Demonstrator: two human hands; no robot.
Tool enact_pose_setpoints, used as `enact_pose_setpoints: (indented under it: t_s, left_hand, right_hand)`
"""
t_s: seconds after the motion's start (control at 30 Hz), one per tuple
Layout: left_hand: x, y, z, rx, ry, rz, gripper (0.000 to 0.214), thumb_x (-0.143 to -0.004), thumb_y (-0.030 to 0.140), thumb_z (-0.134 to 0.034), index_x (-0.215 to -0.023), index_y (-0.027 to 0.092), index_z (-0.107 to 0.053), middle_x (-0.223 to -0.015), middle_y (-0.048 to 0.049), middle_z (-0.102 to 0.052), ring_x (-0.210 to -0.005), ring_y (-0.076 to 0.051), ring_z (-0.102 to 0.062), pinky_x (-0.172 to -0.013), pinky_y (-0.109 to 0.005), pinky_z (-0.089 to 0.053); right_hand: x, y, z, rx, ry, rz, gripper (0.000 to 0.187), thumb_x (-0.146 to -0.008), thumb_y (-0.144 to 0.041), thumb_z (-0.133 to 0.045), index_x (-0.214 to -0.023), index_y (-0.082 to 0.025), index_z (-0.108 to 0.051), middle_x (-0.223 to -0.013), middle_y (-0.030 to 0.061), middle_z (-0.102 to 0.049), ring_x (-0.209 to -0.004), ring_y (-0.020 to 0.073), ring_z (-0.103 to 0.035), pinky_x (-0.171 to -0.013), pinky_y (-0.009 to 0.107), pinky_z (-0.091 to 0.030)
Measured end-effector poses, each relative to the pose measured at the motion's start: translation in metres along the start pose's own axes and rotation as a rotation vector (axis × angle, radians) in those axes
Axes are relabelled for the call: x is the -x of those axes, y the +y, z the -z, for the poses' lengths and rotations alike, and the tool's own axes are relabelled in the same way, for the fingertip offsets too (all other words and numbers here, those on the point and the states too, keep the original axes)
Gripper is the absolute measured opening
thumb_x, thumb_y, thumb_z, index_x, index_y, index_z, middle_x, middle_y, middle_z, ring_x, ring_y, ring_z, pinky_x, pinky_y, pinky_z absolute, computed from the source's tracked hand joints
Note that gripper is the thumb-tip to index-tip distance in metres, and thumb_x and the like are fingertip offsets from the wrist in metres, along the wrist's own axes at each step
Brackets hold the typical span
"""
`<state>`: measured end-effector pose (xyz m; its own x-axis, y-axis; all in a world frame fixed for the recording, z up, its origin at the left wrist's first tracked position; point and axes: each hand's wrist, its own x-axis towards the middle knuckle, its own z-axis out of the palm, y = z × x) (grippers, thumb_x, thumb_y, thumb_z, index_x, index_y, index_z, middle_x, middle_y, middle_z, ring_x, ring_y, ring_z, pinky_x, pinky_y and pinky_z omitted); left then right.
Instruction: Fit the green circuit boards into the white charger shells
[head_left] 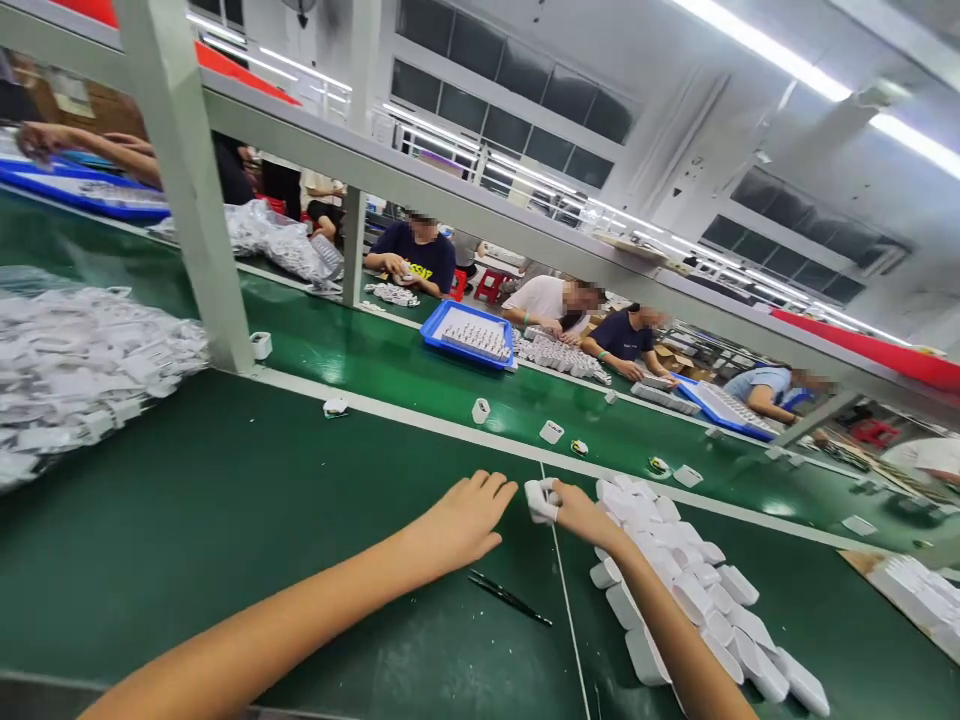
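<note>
My right hand (581,515) grips a small white plastic housing (537,503) above the green work surface (315,520). To its left, my left hand (466,518) hovers with fingers stretched out, holding nothing, a little apart from the housing. Black tweezers (510,598) lie on the surface below my hands. Many white plastic housings (691,598) lie heaped beside and under my right forearm, which hides part of them.
A large pile of white parts (75,370) lies at the left by an upright post (191,200). Beyond a pale rail (420,433), loose housings (552,432) sit on a green belt. A blue tray (429,335) and several co-workers (420,250) are across it.
</note>
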<state>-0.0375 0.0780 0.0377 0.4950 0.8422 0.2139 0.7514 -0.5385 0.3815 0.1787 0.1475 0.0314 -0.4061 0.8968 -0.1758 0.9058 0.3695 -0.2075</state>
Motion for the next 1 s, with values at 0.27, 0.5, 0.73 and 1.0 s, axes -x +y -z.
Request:
enact_pose_setpoints:
  t_s: [0.27, 0.5, 0.73, 1.0]
  left_hand:
    - [0.031, -0.067, -0.04, 0.182, 0.486, 0.108, 0.039, -0.069, 0.001, -0.05, -0.101, 0.022, -0.044, -0.094, -0.0051, -0.057, -0.086, -0.022, -0.059, -0.075, -0.035, -0.051]
    - [0.043, -0.081, -0.02, 0.302, 0.964, -0.12, 0.054, -0.06, 0.01, -0.054, -0.108, 0.023, -0.033, -0.089, -0.0022, -0.046, -0.077, -0.018, -0.051, -0.066, -0.031, -0.046]
    - [0.043, -0.074, -0.018, 0.425, 0.981, -0.054, 0.052, -0.058, 0.012, -0.049, -0.107, 0.023, -0.035, -0.086, -0.0016, -0.046, -0.073, -0.016, -0.05, -0.062, -0.029, -0.044]
    - [0.048, -0.07, -0.021, 0.576, 0.83, 0.086, 0.048, -0.065, 0.008, -0.05, -0.107, 0.025, -0.035, -0.089, 0.0009, -0.047, -0.063, -0.011, -0.046, -0.058, -0.025, -0.041]
  right_hand:
    - [-0.082, -0.089, -0.016, -0.343, -0.137, 0.572, 0.034, -0.097, -0.041, -0.052, -0.085, -0.013, -0.065, -0.076, 0.0, -0.067, -0.069, 0.0122, -0.066, -0.066, 0.028, -0.057]
    - [-0.215, -0.222, -0.048, -0.304, 0.1, 0.742, 0.032, -0.093, -0.034, -0.06, -0.12, -0.017, -0.058, -0.121, 0.0083, -0.061, -0.104, 0.0217, -0.063, -0.088, 0.043, -0.054]
    - [-0.232, -0.228, -0.061, -0.085, 0.009, 0.717, 0.027, -0.094, -0.035, -0.058, -0.115, -0.018, -0.061, -0.116, 0.0064, -0.063, -0.098, 0.0199, -0.064, -0.083, 0.038, -0.056]
    - [-0.136, -0.055, -0.019, 0.082, -0.019, 0.34, 0.027, -0.093, -0.035, -0.06, -0.112, -0.016, -0.061, -0.11, 0.0062, -0.065, -0.094, 0.0185, -0.065, -0.081, 0.038, -0.056]
